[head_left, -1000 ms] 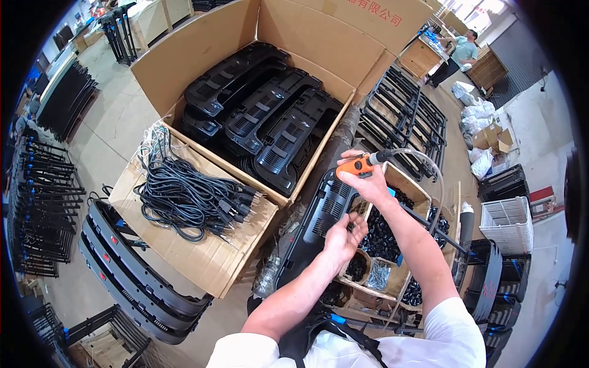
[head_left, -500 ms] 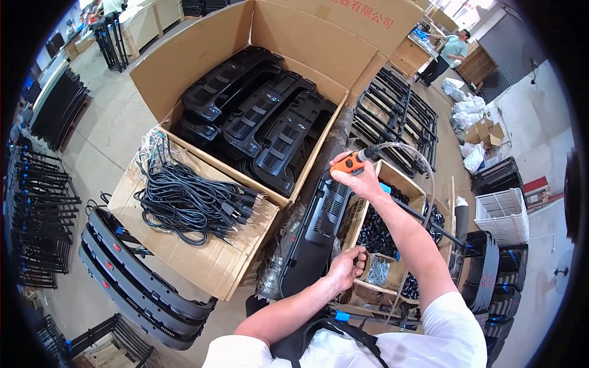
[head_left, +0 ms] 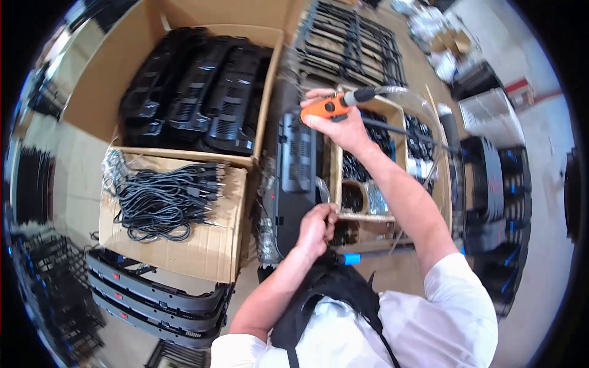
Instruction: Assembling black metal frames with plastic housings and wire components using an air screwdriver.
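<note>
My right hand [head_left: 346, 130] is wrapped around an orange power screwdriver [head_left: 325, 109] with a black collar and a clear hose trailing right. The tool is over the far end of a long black plastic housing [head_left: 293, 208]; its tip is hidden beneath it. My left hand [head_left: 316, 229] has its fingers curled closed, beside the housing's near end and the corner of a wooden parts box [head_left: 368, 217]. Whatever those fingers pinch, if anything, cannot be made out. In the parts box, small black pieces [head_left: 353, 165] fill compartments, and small silvery screws [head_left: 375, 199] lie near its front.
To the left, a large cardboard carton [head_left: 270, 92] holds several black housings. Black power cords [head_left: 162, 202] lie bundled on a cardboard flap [head_left: 215, 257]. Curved dark panels [head_left: 159, 300] are stacked below it. Black metal frames [head_left: 353, 46] and a white basket [head_left: 491, 116] stand farther off.
My view has turned, so the bench and carton sit farther left and higher. My right hand still grips the screwdriver over the housing; my left hand stays curled near its near end.
</note>
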Available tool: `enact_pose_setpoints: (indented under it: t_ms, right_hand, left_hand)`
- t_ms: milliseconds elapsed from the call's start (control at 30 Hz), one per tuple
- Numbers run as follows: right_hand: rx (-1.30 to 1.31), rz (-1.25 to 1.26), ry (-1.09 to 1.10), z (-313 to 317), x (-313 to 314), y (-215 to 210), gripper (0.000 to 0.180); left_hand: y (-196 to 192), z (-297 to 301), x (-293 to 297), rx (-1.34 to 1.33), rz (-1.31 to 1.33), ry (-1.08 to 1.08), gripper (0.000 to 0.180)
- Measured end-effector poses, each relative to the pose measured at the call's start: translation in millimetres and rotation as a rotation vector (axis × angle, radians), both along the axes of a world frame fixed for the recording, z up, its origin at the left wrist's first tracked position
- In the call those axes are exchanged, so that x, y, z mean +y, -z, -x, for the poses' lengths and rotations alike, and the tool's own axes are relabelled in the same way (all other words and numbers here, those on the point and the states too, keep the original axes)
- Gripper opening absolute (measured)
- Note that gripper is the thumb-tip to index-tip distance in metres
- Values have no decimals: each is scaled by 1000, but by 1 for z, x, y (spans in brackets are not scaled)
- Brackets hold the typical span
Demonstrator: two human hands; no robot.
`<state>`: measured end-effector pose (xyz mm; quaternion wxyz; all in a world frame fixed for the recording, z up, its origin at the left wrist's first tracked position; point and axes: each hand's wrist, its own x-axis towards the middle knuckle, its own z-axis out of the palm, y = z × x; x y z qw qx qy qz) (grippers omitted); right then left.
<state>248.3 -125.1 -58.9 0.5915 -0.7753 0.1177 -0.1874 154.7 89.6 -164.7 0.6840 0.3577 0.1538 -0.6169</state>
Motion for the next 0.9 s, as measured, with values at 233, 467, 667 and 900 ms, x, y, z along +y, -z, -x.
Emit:
enact_pose_setpoints:
  t_ms: [233, 467, 667, 900]
  right_hand:
    - [10, -41, 190, 133, -23, -28, 51]
    - [-71, -183, 418, 260, -55, -13, 50]
    - [-73, -201, 534, 348, -93, 1, 54]
    - [-94, -316, 590, 408, -128, 29, 54]
  left_hand:
    - [10, 24, -1, -158, 24, 260, 22]
    - [64, 74, -40, -309, -130, 637, 28]
    - [118, 118, -82, -645, -368, 1017, 63]
    - [116, 105, -97, -1156, -304, 1426, 49]
